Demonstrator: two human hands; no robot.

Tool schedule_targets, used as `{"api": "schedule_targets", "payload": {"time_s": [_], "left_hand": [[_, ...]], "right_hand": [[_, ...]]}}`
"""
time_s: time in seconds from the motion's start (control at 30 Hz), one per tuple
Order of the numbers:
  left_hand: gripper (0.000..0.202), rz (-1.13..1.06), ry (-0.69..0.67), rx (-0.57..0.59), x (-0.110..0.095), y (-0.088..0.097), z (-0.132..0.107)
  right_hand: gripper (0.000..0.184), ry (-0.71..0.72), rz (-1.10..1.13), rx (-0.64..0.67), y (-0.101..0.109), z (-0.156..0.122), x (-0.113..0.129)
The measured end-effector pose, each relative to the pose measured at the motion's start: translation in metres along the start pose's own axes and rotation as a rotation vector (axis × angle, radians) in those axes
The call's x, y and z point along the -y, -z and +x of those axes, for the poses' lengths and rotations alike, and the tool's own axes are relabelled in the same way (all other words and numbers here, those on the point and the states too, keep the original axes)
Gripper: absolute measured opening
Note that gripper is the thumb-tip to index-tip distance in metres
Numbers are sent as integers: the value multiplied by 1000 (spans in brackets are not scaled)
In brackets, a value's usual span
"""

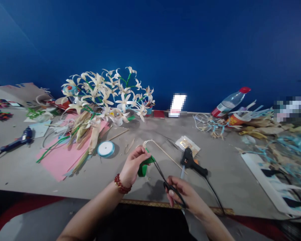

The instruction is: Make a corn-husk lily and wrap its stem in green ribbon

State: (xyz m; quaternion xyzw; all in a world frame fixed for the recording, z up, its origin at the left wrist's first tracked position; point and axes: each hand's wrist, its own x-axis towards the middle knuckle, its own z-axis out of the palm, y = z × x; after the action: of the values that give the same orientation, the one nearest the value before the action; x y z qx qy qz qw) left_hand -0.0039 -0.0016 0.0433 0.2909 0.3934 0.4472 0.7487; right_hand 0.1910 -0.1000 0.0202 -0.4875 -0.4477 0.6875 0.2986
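Near the table's front edge, my left hand [136,162] pinches a green ribbon or paper strip [142,170], whose loose end curls down below the fingers. My right hand [179,191] grips black-handled scissors [174,194] with fingers in the loops. Their blades point up and left, reaching the green strip beside my left fingertips. Just beyond my left hand is a thin pale stick [167,154] with a curved white end; whether my fingers touch it I cannot tell. A black hot glue gun [190,160] lies to the right of the scissors.
White handmade flowers [110,90] stand at the back left. Pink paper [62,157] and a blue ribbon spool [105,149] lie left; a dark blue glue gun [18,142] is farther left. At right are a power strip [262,180], a tilted bottle [229,103] and tangled blue fibres [296,147].
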Motion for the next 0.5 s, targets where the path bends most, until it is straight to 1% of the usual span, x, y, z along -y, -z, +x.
{"api": "schedule_targets", "payload": {"time_s": [0.13, 0.3, 0.5], "left_hand": [[25, 9, 4, -6, 2, 2, 1], [26, 4, 23, -3, 4, 1, 1], [25, -6, 19, -4, 4, 2, 2]], "right_hand": [[53, -3, 21, 28, -2, -2, 2], [55, -21, 14, 0, -2, -3, 5], [58, -45, -3, 23, 1, -1, 4]]}}
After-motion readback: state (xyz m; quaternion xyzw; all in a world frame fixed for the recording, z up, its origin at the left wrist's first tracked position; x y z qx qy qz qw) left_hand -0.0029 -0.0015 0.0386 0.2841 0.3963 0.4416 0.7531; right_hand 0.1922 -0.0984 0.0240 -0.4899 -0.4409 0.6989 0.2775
